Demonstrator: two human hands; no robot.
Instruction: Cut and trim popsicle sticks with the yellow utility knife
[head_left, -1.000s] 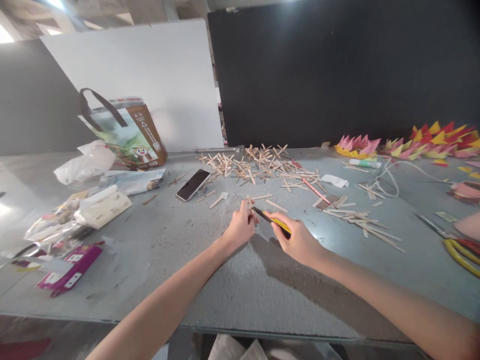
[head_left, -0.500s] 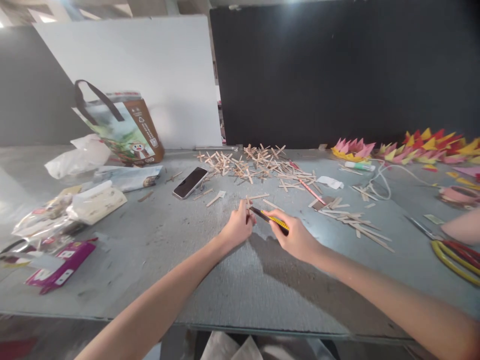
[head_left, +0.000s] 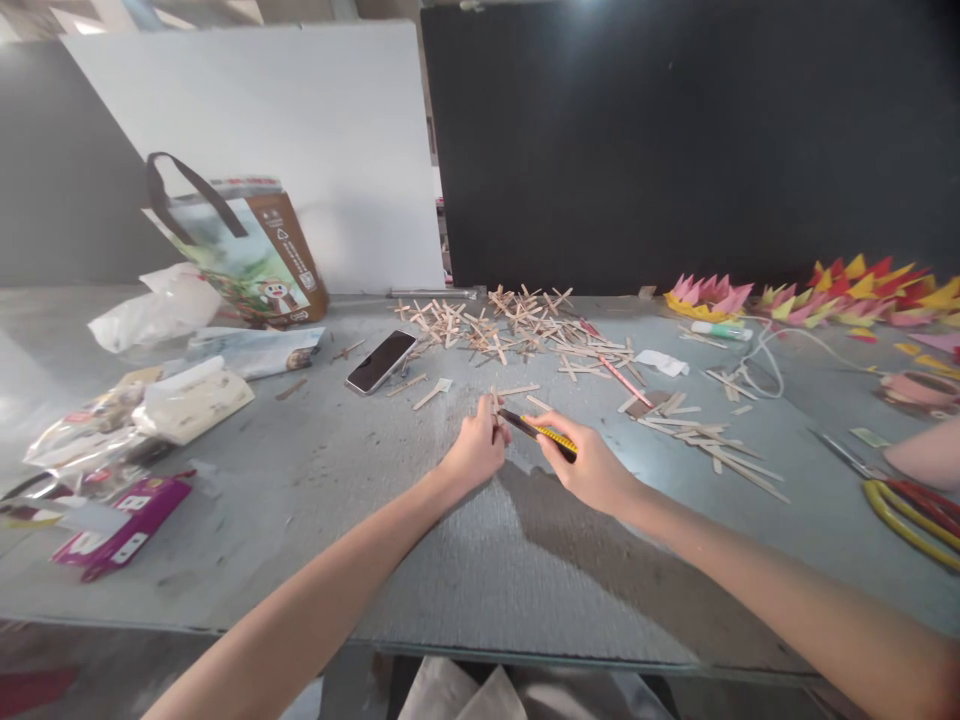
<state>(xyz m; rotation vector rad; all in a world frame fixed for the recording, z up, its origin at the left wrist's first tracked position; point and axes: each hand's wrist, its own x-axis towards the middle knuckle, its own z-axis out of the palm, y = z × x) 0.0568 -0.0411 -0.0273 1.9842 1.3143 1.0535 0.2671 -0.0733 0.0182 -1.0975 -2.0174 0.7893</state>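
In my right hand (head_left: 589, 465) is a black and yellow utility knife (head_left: 553, 437), its tip pointing left toward my other hand. My left hand (head_left: 478, 440) is closed on a small wooden stick (head_left: 494, 397), of which only the upper end shows above the fingers. The knife's tip meets or nearly meets the stick; exact contact is too small to make out. Just beyond my hands lie loose wooden sticks (head_left: 517, 390), and farther back is a heap of sticks (head_left: 525, 325), many joined into crosses.
A phone (head_left: 381, 362) lies left of the heap. At left are a carrier bag (head_left: 255, 260), plastic packets (head_left: 191, 405) and a purple package (head_left: 131, 525). Rightward are a pencil (head_left: 621, 376), more sticks (head_left: 712, 445), scissors (head_left: 907, 520), paper crowns (head_left: 709, 298) and another person's arm (head_left: 930, 455).
Both hands stay nearly in place, with the knife still against or close to the stick. The whole view has shifted very slightly.
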